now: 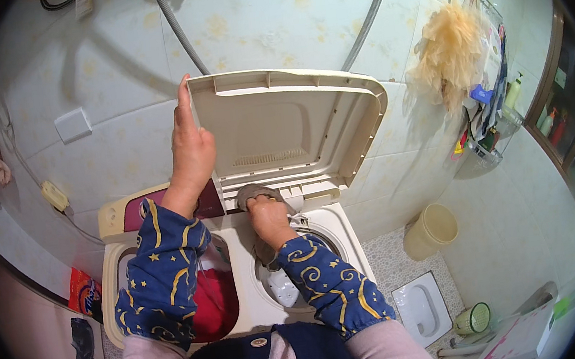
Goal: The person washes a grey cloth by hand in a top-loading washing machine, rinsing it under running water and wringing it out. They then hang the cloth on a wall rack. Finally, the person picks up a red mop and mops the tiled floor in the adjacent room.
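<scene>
A cream twin-tub washing machine (pixel 251 312) stands before me. My left hand (pixel 192 147) holds the left edge of its raised lid (pixel 260 124), with the thumb on the inner side. Over the back of the right-hand spin tub, my right hand (pixel 269 221) grips a grey-brown cloth (pixel 265 255). Part of the cloth bunches above my knuckles and part hangs down towards the tub. Inside the spin tub a white perforated plastic piece (pixel 283 287) shows below my wrist. Red fabric (pixel 213 300) lies in the left-hand wash tub, partly hidden by my left sleeve.
Two grey hoses (pixel 370 15) run along the tiled wall behind the lid. To the right are a beige bin (pixel 430 233), a squat toilet (pixel 423 307) and a green basket (pixel 473 319). A red detergent bag (pixel 84 293) stands left of the machine, below a cable with a yellowish plug (pixel 54 196).
</scene>
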Motion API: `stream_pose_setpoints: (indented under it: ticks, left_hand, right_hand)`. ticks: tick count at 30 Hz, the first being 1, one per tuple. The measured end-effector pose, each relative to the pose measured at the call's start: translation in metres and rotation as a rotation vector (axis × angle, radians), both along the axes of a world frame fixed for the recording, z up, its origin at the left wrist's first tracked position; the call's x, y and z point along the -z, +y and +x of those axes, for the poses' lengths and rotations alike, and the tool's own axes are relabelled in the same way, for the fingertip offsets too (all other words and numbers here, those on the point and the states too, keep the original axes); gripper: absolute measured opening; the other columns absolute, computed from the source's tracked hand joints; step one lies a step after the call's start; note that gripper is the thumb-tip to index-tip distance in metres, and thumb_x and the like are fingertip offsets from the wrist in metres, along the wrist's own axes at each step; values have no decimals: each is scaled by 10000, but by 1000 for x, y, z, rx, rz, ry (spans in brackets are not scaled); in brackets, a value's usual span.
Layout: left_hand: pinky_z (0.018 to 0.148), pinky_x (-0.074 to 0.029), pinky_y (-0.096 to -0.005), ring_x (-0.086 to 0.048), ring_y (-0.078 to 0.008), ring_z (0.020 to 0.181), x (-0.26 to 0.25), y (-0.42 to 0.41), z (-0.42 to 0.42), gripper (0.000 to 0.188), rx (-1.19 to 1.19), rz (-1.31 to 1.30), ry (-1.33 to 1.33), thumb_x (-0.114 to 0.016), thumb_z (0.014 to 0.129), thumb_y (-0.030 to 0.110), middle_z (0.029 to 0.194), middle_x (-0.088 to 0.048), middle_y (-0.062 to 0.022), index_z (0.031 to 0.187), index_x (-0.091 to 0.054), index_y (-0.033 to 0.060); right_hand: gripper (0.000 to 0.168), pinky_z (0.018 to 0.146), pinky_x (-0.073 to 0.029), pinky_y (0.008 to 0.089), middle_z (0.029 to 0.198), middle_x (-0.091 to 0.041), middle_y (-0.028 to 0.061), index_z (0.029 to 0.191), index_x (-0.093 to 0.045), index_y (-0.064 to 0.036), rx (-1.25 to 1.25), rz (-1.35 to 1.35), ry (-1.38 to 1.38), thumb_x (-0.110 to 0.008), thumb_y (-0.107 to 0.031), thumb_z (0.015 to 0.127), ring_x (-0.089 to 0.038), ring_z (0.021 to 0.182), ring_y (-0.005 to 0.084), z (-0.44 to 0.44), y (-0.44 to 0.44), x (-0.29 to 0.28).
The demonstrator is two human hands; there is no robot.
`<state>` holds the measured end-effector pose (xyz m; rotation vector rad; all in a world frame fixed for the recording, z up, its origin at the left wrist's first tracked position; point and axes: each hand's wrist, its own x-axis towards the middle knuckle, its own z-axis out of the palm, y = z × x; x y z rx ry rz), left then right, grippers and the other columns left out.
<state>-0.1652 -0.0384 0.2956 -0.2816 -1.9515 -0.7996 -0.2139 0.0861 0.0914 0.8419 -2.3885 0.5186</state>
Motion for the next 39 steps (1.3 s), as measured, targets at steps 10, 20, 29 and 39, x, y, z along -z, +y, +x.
stream_pose_setpoints:
  ticks: [10, 20, 29, 39]
  left_hand:
    - [1028, -346, -429, -377, -409, 1264, 0, 2, -1, 853, 4, 12, 57, -384, 697, -155, 1374, -369, -235, 1466, -153, 134]
    - [969, -389, -455, -439, -427, 1162, 0, 0, -4, 831, -99, -41, 77, -392, 707, -123, 1258, -437, -250, 1462, -169, 145]
    - [1054, -294, -394, -327, -352, 1290, 2, 3, -1, 805, -36, -38, 24, -407, 736, -116, 1392, -320, -168, 1464, -145, 105]
    - [1110, -245, -363, -270, -324, 1368, -1, 4, 3, 800, -31, -23, -30, -419, 746, -118, 1499, -243, -137, 1463, -120, 76]
  right_hand:
    - [182, 660, -526, 463, 825, -663, 163, 903, -639, -102, 280, 32, -271, -568, -236, 802, -658, 750, 346, -24, 64, -12]
    - [256, 756, -499, 490, 900, -655, 221, 954, -615, -42, 560, -121, -396, -495, -245, 855, -632, 862, 390, -50, 141, -14]
    - [275, 773, -499, 476, 868, -657, 218, 898, -654, -32, 518, -206, -408, -523, -258, 811, -630, 836, 392, -46, 106, -18]
    - [237, 710, -511, 452, 785, -658, 180, 800, -661, -34, 335, -147, -188, -601, -263, 779, -645, 755, 347, -32, 69, -9]
